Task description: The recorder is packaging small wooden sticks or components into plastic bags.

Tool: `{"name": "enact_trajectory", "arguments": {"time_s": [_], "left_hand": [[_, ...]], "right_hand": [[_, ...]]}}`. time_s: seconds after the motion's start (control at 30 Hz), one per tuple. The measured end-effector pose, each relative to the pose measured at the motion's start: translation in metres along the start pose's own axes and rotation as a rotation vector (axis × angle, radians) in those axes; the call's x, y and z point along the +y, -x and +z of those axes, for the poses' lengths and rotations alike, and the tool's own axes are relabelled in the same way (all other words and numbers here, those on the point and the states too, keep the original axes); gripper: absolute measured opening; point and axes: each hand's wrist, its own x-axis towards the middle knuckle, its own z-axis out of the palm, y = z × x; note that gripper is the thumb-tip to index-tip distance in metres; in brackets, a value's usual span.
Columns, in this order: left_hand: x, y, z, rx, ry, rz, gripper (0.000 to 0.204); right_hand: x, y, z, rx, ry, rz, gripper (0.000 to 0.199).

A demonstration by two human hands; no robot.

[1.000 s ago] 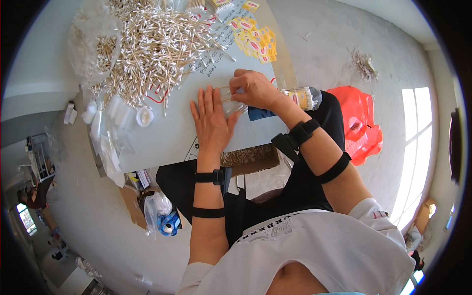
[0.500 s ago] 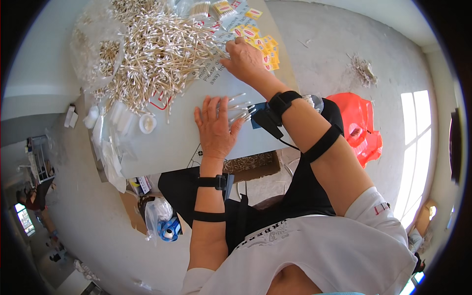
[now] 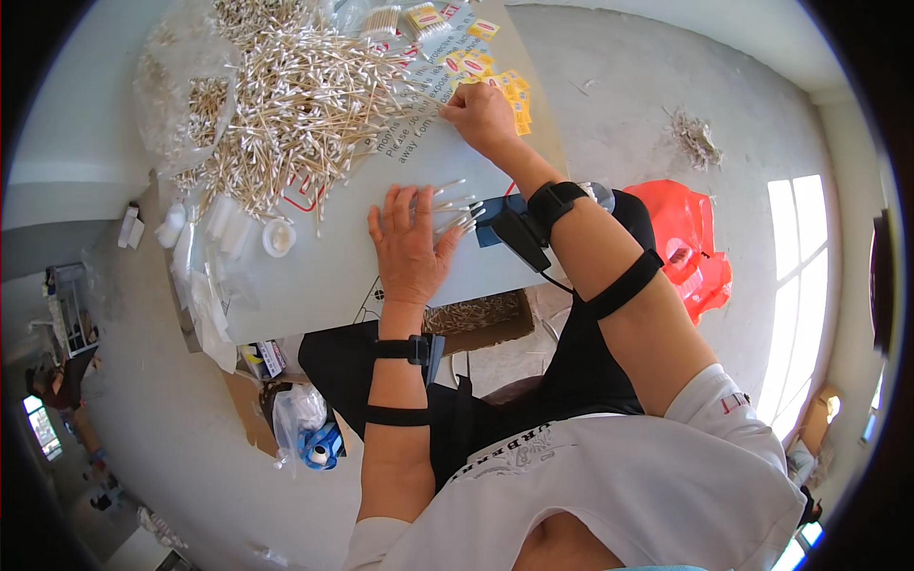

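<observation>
My left hand (image 3: 409, 243) lies on the grey tabletop, palm down with its fingers stretched out. Several loose cotton swabs (image 3: 462, 211) fan out beside it, between the forefinger and the thumb; their inner ends are partly hidden by the hand. Farther off, my right hand (image 3: 483, 116) is closed in a pinch at the right edge of a big heap of cotton swabs (image 3: 295, 100). A thin swab stick seems to run left from its fingertips, though the grip itself is mostly hidden. Just beyond that hand lie yellow printed cards (image 3: 514, 93).
Bundled swabs (image 3: 427, 21) stand at the far edge of the table (image 3: 333, 276). A clear plastic bag (image 3: 181, 95) borders the heap; a small round white container (image 3: 278, 238) sits nearer. Under the front edge is a cardboard box (image 3: 486, 322) of swabs. A red bag (image 3: 681, 247) lies at right.
My right hand has shifted slightly nearer, its pinch staying by the heap's edge. My left hand stays flat beside the loose swabs. The whole view has moved a little.
</observation>
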Motion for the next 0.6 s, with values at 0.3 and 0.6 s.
{"name": "enact_trajectory", "arguments": {"time_s": [0.3, 0.6], "left_hand": [[-0.002, 0.002, 0.002, 0.017, -0.005, 0.01, 0.061], [-0.001, 0.001, 0.006, 0.04, 0.01, 0.011, 0.067]], "right_hand": [[0.001, 0.037, -0.016, -0.187, -0.008, -0.099, 0.016], [0.005, 0.045, -0.003, -0.057, 0.133, -0.195, 0.011]]}}
